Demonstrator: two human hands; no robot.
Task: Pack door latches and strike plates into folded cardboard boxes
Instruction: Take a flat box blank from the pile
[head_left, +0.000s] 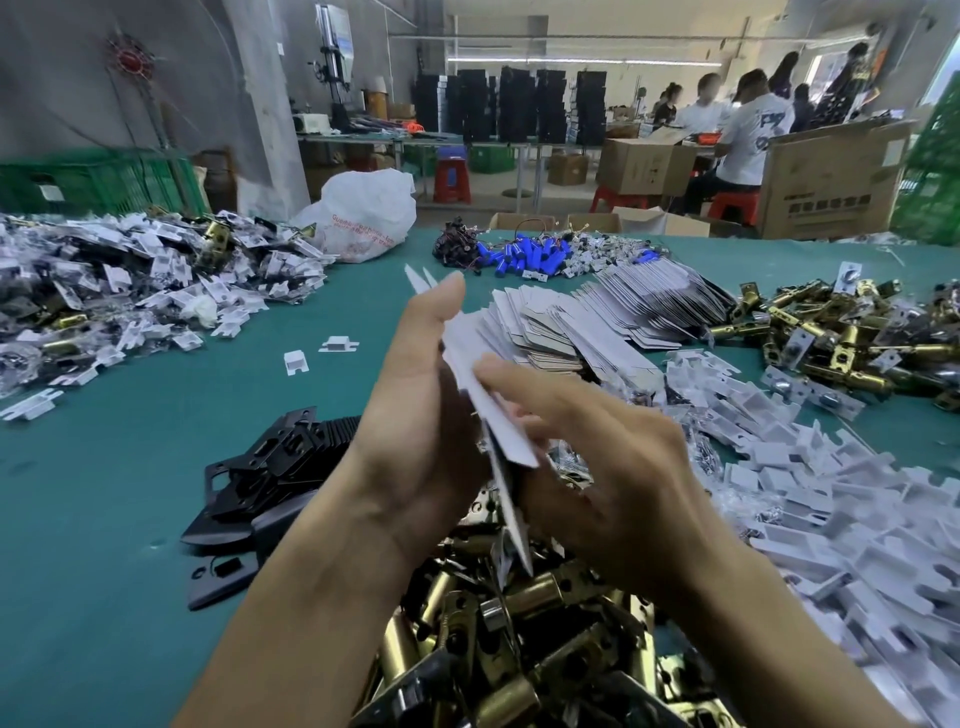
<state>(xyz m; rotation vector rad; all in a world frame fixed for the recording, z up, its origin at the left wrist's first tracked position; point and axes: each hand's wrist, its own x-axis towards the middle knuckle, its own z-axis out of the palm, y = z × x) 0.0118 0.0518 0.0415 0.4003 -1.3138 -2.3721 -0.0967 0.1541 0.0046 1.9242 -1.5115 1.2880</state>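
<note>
A flat white cardboard box blank (498, 415) stands on edge between my two hands above the table's middle. My left hand (421, 415) backs it with fingers held straight up along its left face. My right hand (587, 457) curls its fingers around its right side and lower edge. Brass door latches (519, 623) lie heaped right below my hands. Black strike plates (275, 467) are stacked to the left of my left wrist. Unfolded box blanks (597, 322) are fanned out behind my hands.
The green table (104, 545) also carries a heap of bagged parts (130, 291) at the far left, white plastic pieces (831, 493) at right, more brass latches (852, 338) at far right and blue cells (524, 257) at the back. People work at a far bench.
</note>
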